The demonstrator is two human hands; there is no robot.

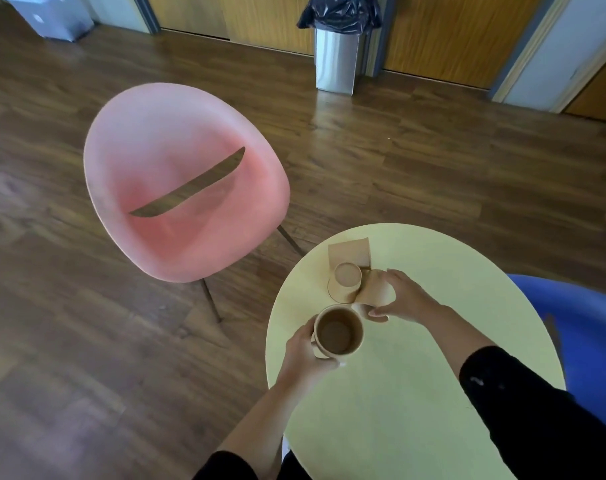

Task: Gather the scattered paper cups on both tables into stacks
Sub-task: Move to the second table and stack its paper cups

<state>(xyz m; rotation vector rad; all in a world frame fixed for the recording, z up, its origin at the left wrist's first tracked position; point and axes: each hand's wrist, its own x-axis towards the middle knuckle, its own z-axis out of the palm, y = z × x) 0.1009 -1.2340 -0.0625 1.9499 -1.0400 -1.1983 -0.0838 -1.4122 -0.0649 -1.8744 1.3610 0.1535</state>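
Observation:
Brown paper cups stand on a round pale-yellow table [415, 393]. My left hand [303, 355] holds an upright cup [338, 332], mouth up, near the table's left edge. My right hand [403, 299] grips a second cup [376, 291], tilted on its side. Just left of that one, an upside-down cup [344, 282] rests on the table. Behind it stands another upside-down cup [350, 252], partly hidden.
A pink shell chair [180, 181] stands left of the table on the wooden floor. A blue chair [585, 341] sits to the right. Far back, a steel bin [336, 57] with a black bag stands by wooden doors.

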